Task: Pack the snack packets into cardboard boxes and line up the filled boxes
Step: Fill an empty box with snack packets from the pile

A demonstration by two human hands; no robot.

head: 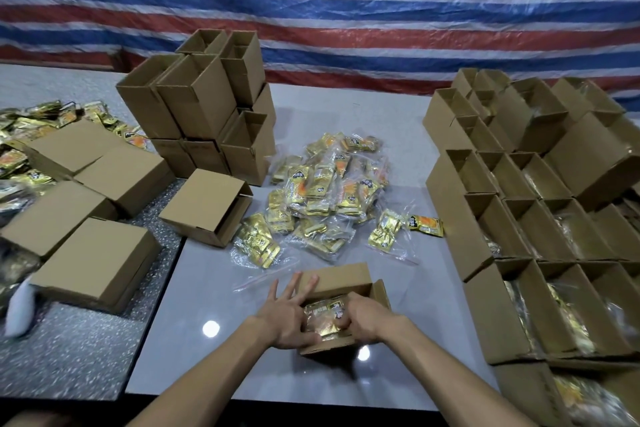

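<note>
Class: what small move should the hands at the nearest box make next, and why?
Probably push the gold packets down into the cardboard box: they sit near its rim, held by the right hand, the left hand bracing its side.

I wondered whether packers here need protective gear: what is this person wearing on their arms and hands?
Nothing that shows. The left hand and right hand are bare: no gloves and no rings that I can see. The left forearm and right forearm are uncovered down to the picture's bottom edge, so no sleeves are in view. Neither wrist carries a watch or band.
</note>
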